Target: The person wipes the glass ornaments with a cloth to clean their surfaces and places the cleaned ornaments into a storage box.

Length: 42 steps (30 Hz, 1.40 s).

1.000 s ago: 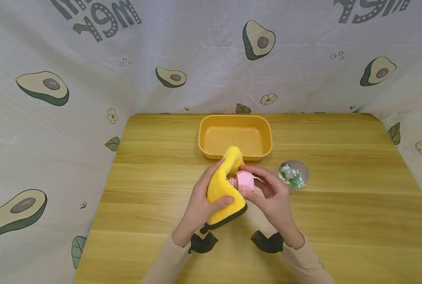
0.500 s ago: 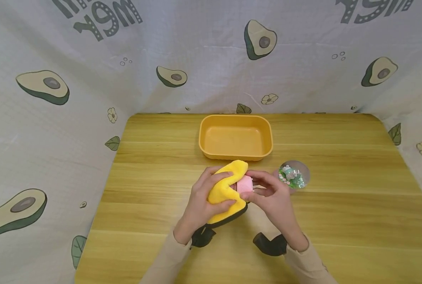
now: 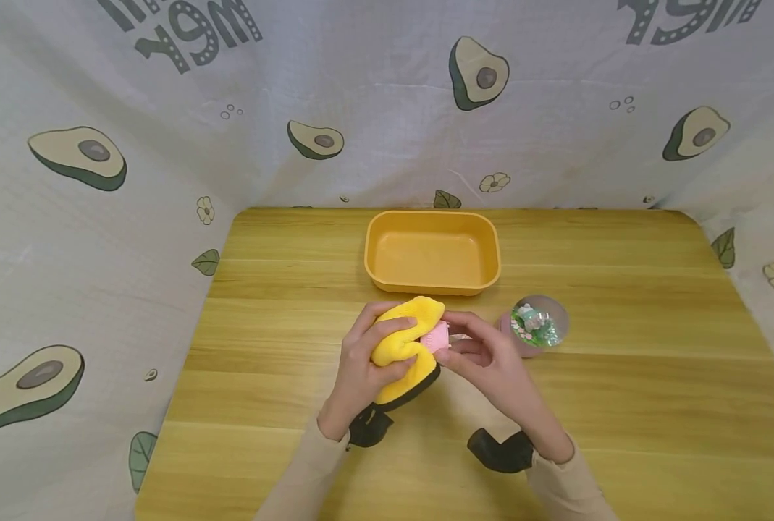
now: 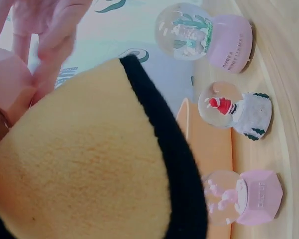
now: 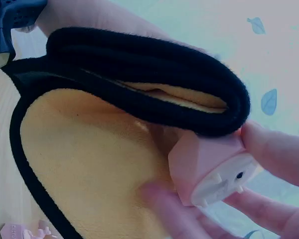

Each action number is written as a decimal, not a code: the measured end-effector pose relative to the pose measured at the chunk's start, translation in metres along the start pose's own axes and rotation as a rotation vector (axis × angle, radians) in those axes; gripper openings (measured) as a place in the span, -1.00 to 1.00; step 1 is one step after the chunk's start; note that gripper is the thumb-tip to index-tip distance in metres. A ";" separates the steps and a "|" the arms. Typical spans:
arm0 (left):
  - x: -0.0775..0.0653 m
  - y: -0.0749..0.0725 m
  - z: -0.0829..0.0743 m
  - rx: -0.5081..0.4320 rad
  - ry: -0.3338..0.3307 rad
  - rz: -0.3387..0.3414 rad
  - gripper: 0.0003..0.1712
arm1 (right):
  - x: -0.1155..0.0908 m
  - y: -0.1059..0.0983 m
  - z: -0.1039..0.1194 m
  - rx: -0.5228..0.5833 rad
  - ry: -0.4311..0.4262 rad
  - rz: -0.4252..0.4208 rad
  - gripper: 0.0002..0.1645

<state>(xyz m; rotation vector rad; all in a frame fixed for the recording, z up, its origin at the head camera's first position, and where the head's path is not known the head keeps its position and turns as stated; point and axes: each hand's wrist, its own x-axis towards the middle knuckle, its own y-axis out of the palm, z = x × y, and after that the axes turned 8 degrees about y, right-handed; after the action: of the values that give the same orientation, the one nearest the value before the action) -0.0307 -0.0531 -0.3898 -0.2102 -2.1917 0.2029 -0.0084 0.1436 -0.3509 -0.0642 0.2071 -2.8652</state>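
Observation:
My left hand [image 3: 360, 362] grips a plush yellow cloth [image 3: 419, 311] with a black edge, folded round the glass end of a snow globe. Out of the cloth pokes that globe's pink faceted base [image 3: 435, 337], which my right hand [image 3: 494, 365] holds by fingers and thumb. The right wrist view shows the base's white underside [image 5: 224, 179] with small feet and a dark spot. Cloth and left hand hide the glass part. Close to the right hand stands another snow globe [image 3: 536, 325], with cacti and a llama inside and a pink base.
Beyond the hands sits a yellow-orange rectangular tray [image 3: 432, 260] on the wooden table [image 3: 654, 325]. Two more snow globes show in the left wrist view: one with a red-hatted figure [image 4: 251, 114], one with a pink faceted base [image 4: 261, 196]. An avocado-print curtain [image 3: 387, 87] surrounds the table.
The left fingers have closed the cloth further over the globe, and its raised upper end has folded down. Both hands have shifted slightly left with the globe. Tray and standing globe stay put.

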 end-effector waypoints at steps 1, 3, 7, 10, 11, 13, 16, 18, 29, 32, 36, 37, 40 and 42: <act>0.000 0.000 0.000 -0.012 -0.013 -0.007 -0.65 | 0.000 0.000 0.000 -0.003 -0.013 0.014 -0.50; 0.000 0.000 0.000 -0.032 -0.044 -0.012 -0.67 | 0.000 0.000 0.000 -0.001 -0.040 0.023 -0.50; 0.001 0.002 -0.001 -0.052 -0.126 -0.024 -0.66 | 0.000 0.002 -0.002 -0.030 -0.143 -0.009 -0.48; 0.002 0.002 -0.002 -0.067 -0.183 -0.046 -0.65 | 0.000 0.004 -0.004 -0.056 -0.242 -0.038 -0.45; 0.003 0.003 -0.003 -0.076 -0.200 -0.056 -0.64 | 0.000 0.005 -0.005 -0.063 -0.267 -0.048 -0.46; 0.004 0.003 -0.004 -0.100 -0.235 -0.075 -0.62 | 0.001 0.006 -0.008 -0.080 -0.351 -0.077 -0.48; 0.006 0.002 -0.006 -0.136 -0.277 -0.089 -0.61 | 0.003 0.007 -0.012 -0.112 -0.484 -0.115 -0.44; 0.006 0.001 -0.007 -0.165 -0.308 -0.089 -0.63 | 0.006 0.006 -0.015 -0.175 -0.594 -0.148 -0.43; 0.005 -0.002 -0.005 -0.294 -0.418 -0.073 -0.65 | 0.015 -0.001 -0.017 -0.383 -0.880 -0.111 -0.69; 0.005 -0.002 -0.005 -0.290 -0.433 -0.069 -0.66 | 0.015 -0.002 -0.017 -0.402 -0.902 -0.117 -0.69; 0.004 -0.002 -0.006 -0.289 -0.417 -0.058 -0.65 | 0.018 -0.001 -0.018 -0.416 -0.908 -0.162 -0.63; 0.004 -0.002 -0.007 -0.290 -0.405 -0.052 -0.65 | 0.018 -0.001 -0.019 -0.406 -0.906 -0.176 -0.61; 0.004 -0.001 -0.008 -0.271 -0.365 -0.034 -0.64 | 0.020 -0.001 -0.022 -0.349 -0.881 -0.207 -0.53; 0.004 -0.001 -0.008 -0.246 -0.336 -0.028 -0.65 | 0.021 0.000 -0.025 -0.310 -0.851 -0.228 -0.48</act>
<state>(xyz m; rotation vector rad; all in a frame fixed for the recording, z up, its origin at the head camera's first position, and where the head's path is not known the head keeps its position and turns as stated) -0.0267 -0.0521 -0.3818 -0.3006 -2.5515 -0.0538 -0.0298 0.1414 -0.3749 -1.3906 0.4727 -2.6938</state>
